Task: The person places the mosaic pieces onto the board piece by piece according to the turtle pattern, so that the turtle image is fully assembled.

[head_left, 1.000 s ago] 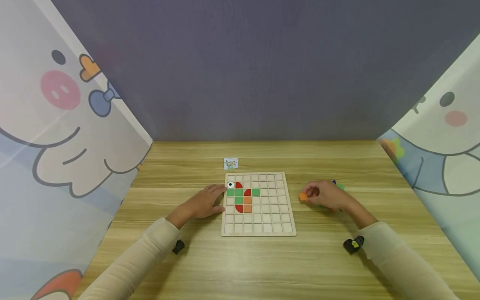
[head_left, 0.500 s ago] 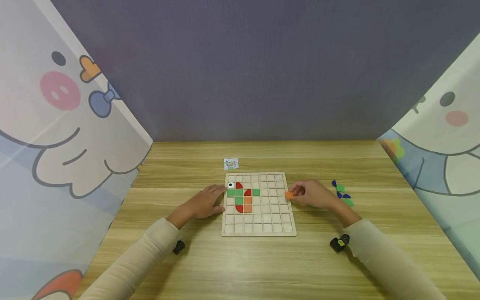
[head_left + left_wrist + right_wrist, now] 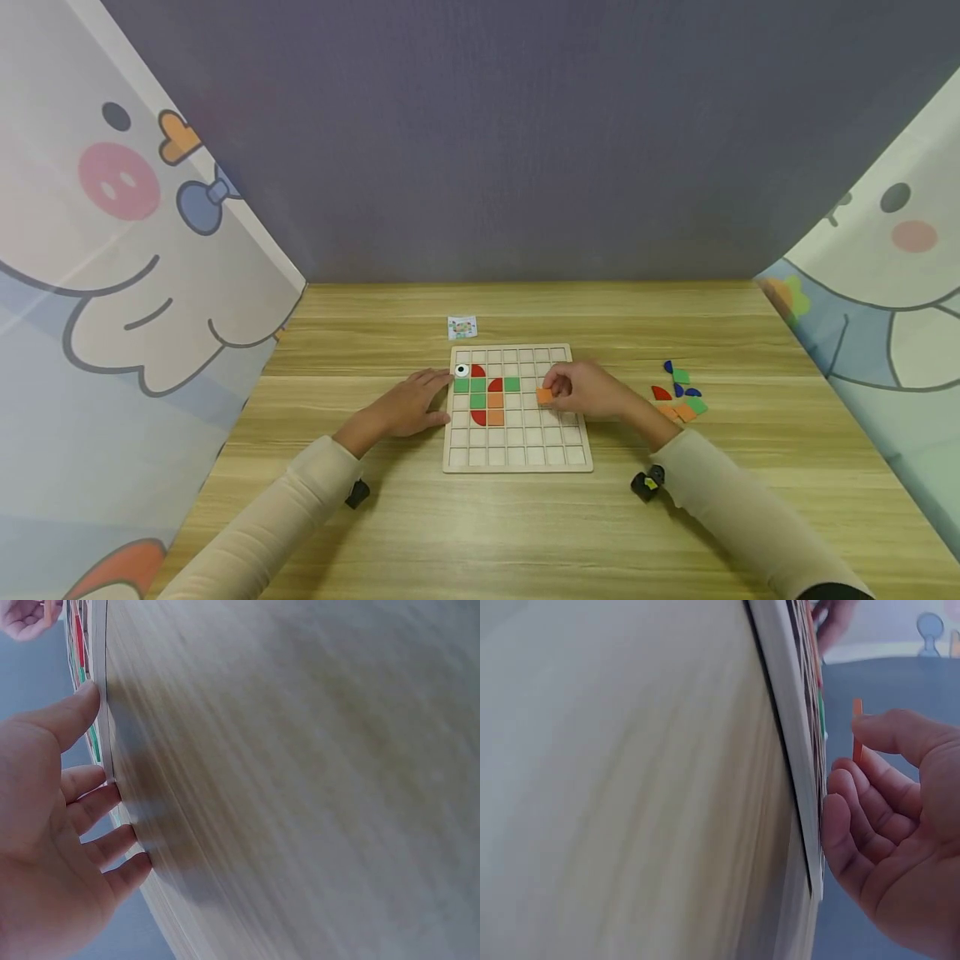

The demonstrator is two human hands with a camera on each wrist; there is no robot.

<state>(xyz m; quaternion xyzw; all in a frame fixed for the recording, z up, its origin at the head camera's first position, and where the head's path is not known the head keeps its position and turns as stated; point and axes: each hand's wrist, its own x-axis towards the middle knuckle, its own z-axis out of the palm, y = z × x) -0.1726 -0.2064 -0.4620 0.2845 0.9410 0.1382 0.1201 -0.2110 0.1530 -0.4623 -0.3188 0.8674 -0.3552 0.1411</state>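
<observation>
On the worktop (image 3: 495,542) I'd 1 gridded board (image 3: 515,436), lower centre. L hand (image 3: 405,407) lay relaxed, empty, at its left edge; R hand (image 3: 594,392) had just brought 1 pinched orange tile (image 3: 543,397) over its right side: placing seemed under way. On board: 4 green sqs (image 3: 477,401), 3 red pcs (image 3: 478,417), 2 orange sqs (image 3: 495,417), 1 eye disc (image 3: 461,370). Loose, frame right: 2 green pcs (image 3: 681,377), 2 orange pcs (image 3: 686,412), 1 red pc (image 3: 661,392), 3 blue pcs (image 3: 693,392).

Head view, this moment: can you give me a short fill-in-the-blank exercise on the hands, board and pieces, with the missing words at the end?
1. The right hand pinches a tile coloured ____.
2. The left hand touches the ____ edge of the grid board.
3. The loose pieces lie off the board, to its ____.
4. Directly right of the round eye piece sits a quarter-circle coloured ____.

Missing words: orange; left; right; red.
</observation>
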